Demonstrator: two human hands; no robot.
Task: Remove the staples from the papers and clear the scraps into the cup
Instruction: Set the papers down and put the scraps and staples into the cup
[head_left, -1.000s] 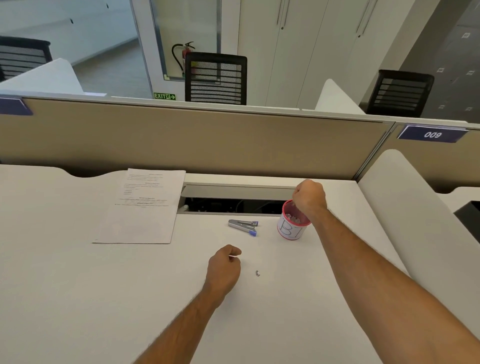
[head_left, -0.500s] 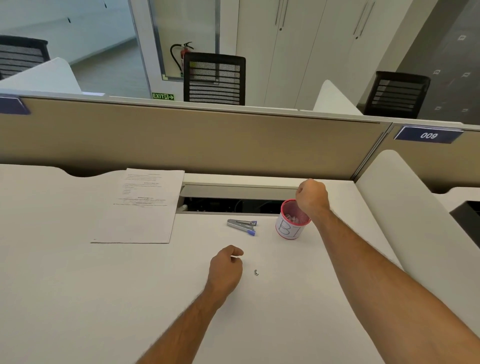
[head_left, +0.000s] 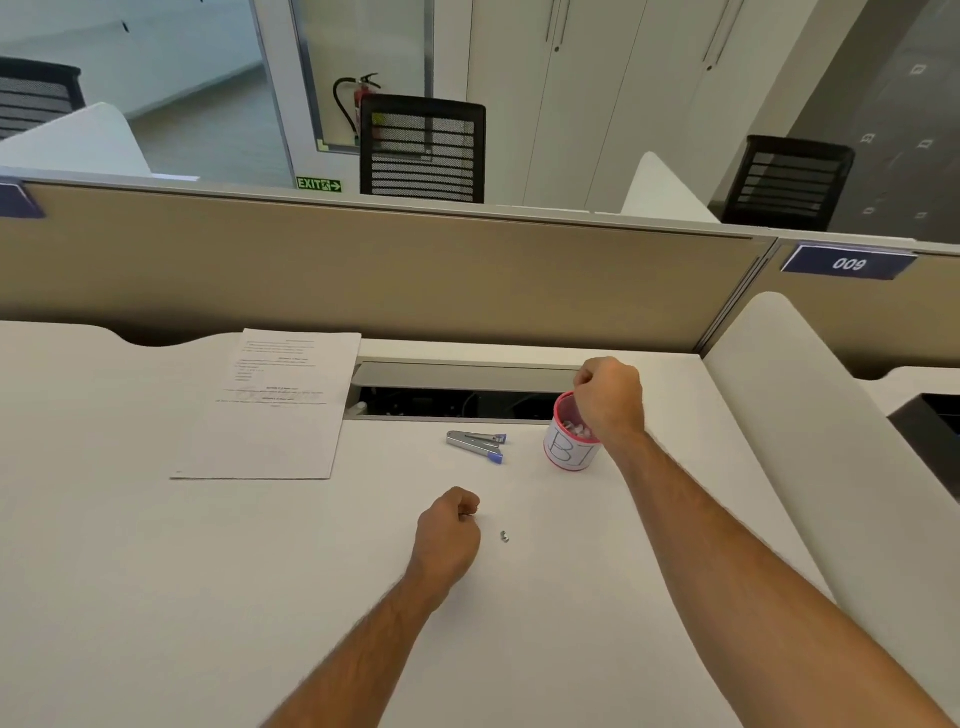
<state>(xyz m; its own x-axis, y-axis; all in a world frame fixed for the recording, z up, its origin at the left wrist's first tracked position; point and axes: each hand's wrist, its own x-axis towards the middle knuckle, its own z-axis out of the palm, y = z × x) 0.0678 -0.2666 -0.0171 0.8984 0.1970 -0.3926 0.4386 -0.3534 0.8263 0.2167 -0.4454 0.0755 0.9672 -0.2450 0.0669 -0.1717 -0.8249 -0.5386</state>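
The cup serves as reference point: white wall with handwritten letters, pink rim, upright on the white bench, with small pale scraps visible inside.

Right hand: positioned directly over the far-right part of the cup's rim, fingers curled downward into a closed fist above the opening. Whether anything is held in this grip cannot be told; the fingertips are hidden behind the knuckles.

Left hand: resting on the bench nearer the camera than the cup and to its left, well apart from it. Fingers are curled in, thumb against forefinger in a narrow pinch; something small and pale shows at the pinch, too small to identify.

Staple remover: metal body with blue tips, lying flat just left of the cup, not touching it, jaws pointing toward the cup.

Loose staple: small metallic piece on the bench, nearer the camera than the cup, just right of the left hand and clear of it.

Papers: a printed stack lying flat well to the left of the cup, beyond the staple remover.

Cable slot: open recess in the bench, behind the cup and extending to its left.
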